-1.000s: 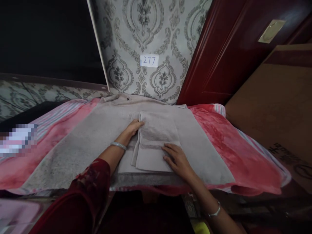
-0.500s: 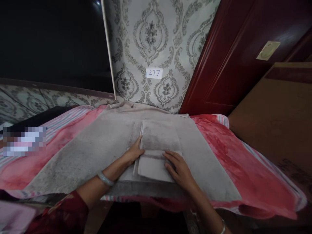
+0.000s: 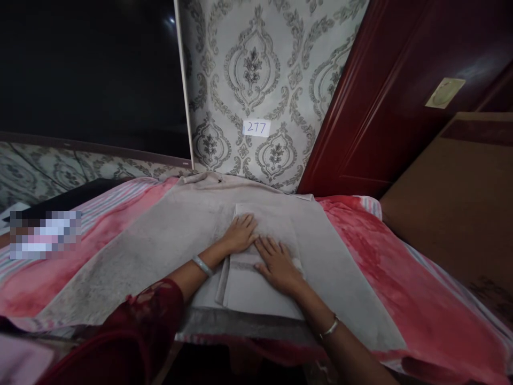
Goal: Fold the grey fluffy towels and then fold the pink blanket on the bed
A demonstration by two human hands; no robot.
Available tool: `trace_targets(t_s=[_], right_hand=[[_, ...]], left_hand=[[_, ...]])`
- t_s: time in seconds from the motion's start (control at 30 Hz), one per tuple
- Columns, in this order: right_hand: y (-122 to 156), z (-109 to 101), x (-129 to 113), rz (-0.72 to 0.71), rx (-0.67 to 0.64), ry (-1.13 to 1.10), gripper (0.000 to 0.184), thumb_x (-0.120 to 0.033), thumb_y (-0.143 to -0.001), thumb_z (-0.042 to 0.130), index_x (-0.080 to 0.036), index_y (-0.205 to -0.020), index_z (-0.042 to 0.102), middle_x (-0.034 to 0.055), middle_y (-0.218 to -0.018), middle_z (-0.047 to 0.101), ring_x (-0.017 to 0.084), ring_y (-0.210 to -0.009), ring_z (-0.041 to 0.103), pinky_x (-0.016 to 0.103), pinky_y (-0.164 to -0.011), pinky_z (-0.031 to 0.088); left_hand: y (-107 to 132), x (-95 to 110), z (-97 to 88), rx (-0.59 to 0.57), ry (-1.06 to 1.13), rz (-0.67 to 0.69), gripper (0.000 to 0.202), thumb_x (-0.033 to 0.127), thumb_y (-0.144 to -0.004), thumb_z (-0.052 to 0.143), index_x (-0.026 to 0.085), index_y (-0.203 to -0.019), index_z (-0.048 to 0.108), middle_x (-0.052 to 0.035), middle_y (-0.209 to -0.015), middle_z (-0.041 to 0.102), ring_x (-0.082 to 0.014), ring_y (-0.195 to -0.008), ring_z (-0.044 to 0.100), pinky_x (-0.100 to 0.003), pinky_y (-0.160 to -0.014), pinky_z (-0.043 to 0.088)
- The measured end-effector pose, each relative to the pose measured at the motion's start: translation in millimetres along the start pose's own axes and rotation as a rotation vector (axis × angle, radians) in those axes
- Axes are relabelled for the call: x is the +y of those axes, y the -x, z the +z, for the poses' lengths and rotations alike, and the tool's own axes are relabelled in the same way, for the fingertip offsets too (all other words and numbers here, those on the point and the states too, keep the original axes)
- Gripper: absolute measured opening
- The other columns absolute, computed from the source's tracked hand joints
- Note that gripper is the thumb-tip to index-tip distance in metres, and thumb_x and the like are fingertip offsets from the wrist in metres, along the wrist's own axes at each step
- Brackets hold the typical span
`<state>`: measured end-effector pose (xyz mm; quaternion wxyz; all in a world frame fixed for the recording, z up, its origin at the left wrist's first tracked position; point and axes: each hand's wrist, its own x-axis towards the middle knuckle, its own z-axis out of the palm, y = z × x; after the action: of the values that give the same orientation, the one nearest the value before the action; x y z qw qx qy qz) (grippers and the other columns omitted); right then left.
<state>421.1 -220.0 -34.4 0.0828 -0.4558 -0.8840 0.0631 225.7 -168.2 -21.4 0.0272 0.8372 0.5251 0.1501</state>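
A folded grey towel point(image 3: 256, 286) lies on a larger grey towel point(image 3: 152, 251) spread over a red and pink blanket point(image 3: 401, 278). My left hand point(image 3: 240, 235) rests flat on the folded towel's upper left part, fingers stretched out. My right hand point(image 3: 276, 262) lies flat beside it on the towel's middle, fingers spread. Both palms press down and hold nothing. A bangle sits on each wrist.
Patterned wallpaper with a paper label "277" point(image 3: 256, 128) is behind the table. A dark red door point(image 3: 401, 96) stands at the right, brown cardboard point(image 3: 457, 214) beside it. A dark screen point(image 3: 88, 75) fills the upper left.
Both hands have slid up and inward on the folded towel; they were at its left edge and lower right, and now lie side by side near its middle.
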Motion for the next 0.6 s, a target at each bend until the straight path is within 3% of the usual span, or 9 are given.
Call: trace_targets(t_s=[0.1, 0.2, 0.4, 0.5, 0.6], right_hand=[[4, 11, -3, -0.002, -0.051, 0.017, 0.065, -0.050, -0.104, 0.035, -0.023, -0.162, 0.026, 0.0065, -0.169, 0.017, 0.027, -0.157, 0.009, 0.056, -0.125, 0.011], [7, 15, 0, -0.019, -0.019, -0.001, 0.065, -0.051, -0.103, 0.037, -0.023, -0.162, 0.029, 0.0074, -0.169, 0.020, 0.028, -0.157, 0.012, 0.058, -0.125, 0.014], [-24, -8, 26, -0.048, 0.071, -0.052, 0.054, -0.039, -0.104, 0.038, -0.022, -0.154, 0.046, 0.0116, -0.158, 0.044, 0.026, -0.146, 0.040, 0.050, -0.119, 0.031], [-55, -19, 43, 0.026, 0.098, 0.026, 0.055, -0.039, -0.104, 0.037, -0.026, -0.157, 0.040, 0.0102, -0.164, 0.035, 0.027, -0.152, 0.029, 0.055, -0.120, 0.026], [-80, -16, 57, 0.095, 0.054, 0.109, 0.056, -0.043, -0.105, 0.036, -0.029, -0.159, 0.035, 0.0078, -0.167, 0.026, 0.029, -0.155, 0.020, 0.060, -0.120, 0.021]], left_hand=[[2, -9, 18.8, -0.034, -0.061, -0.046, 0.061, 0.040, -0.100, 0.042, 0.014, -0.155, 0.039, -0.0194, -0.165, 0.029, -0.0305, -0.155, 0.023, -0.056, -0.125, 0.019], [6, -15, 24.9, 0.009, -0.010, -0.050, 0.062, 0.041, -0.100, 0.042, 0.016, -0.156, 0.038, -0.0184, -0.166, 0.028, -0.0293, -0.156, 0.022, -0.055, -0.126, 0.018], [3, -16, 23.5, 0.041, 0.088, -0.046, 0.062, 0.044, -0.098, 0.045, 0.016, -0.153, 0.042, -0.0189, -0.165, 0.031, -0.0301, -0.155, 0.023, -0.056, -0.126, 0.016], [2, -16, 22.7, 0.016, 0.088, -0.049, 0.063, 0.044, -0.098, 0.045, 0.016, -0.154, 0.041, -0.0186, -0.165, 0.030, -0.0303, -0.155, 0.023, -0.056, -0.126, 0.015], [1, -17, 21.7, 0.011, 0.097, -0.092, 0.062, 0.045, -0.098, 0.047, 0.015, -0.153, 0.043, -0.0188, -0.165, 0.030, -0.0319, -0.156, 0.020, -0.056, -0.125, 0.016]])
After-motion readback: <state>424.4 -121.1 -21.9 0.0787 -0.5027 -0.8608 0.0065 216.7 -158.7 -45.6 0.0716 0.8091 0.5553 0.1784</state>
